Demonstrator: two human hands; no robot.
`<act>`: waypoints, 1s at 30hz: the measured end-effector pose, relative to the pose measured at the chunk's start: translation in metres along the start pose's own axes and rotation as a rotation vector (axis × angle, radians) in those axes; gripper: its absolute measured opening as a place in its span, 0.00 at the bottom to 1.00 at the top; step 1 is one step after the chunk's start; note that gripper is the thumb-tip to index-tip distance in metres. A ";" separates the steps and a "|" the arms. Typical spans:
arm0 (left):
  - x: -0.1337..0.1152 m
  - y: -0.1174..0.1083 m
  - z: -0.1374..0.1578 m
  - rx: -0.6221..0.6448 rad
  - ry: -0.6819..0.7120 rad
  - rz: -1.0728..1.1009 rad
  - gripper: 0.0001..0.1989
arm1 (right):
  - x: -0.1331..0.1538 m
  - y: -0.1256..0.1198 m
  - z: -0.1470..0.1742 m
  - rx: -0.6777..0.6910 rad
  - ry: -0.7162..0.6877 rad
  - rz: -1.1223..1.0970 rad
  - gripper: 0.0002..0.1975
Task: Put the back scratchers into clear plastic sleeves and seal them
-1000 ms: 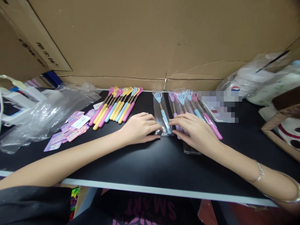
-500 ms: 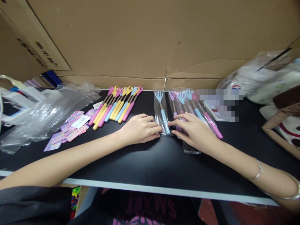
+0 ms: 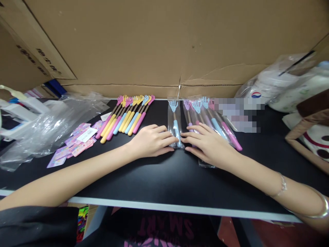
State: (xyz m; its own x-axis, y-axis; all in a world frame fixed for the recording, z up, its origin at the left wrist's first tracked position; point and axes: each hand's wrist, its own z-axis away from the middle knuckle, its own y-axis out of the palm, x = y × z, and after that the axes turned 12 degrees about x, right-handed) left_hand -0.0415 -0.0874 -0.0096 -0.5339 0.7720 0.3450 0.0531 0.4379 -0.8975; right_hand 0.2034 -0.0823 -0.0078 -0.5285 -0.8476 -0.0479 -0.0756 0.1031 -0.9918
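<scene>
A back scratcher with a blue hand-shaped head and blue handle [image 3: 176, 127] lies flat in a clear plastic bag on the dark table. My left hand [image 3: 151, 140] rests at the lower left of this bag, its fingers extended and fingertips touching the plastic. On the other side, my right hand [image 3: 208, 142] lies with spread fingers, the fingertips at the bag's lower right edge. Partly under my right hand are several bagged back scratchers [image 3: 217, 125] in purple, blue and pink. Unbagged back scratchers [image 3: 127, 118] in pink, yellow and blue form a row left of my left hand.
Clear plastic bags [image 3: 55, 125] and printed cards [image 3: 74, 142] lie at the left beside a white plastic object [image 3: 22, 115]. A cardboard wall [image 3: 144, 44] closes off the back. A bagged white cup [image 3: 267, 85] and a plush-like item [image 3: 316, 137] are at the right.
My right hand has shifted slightly left, its fingertips reaching the bag edge. The blue scratcher's handle end has swung a little left, so it lies straighter. My left hand stays nearly still.
</scene>
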 end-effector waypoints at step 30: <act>-0.001 0.007 0.002 0.007 -0.063 0.111 0.14 | 0.003 0.001 0.002 0.073 -0.001 0.049 0.22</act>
State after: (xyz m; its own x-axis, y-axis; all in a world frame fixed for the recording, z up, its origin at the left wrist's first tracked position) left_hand -0.0422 -0.0858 -0.0165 -0.5766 0.7853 0.2254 0.1096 0.3477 -0.9312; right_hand 0.2038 -0.0856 -0.0096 -0.5293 -0.8429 -0.0967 0.0125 0.1062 -0.9943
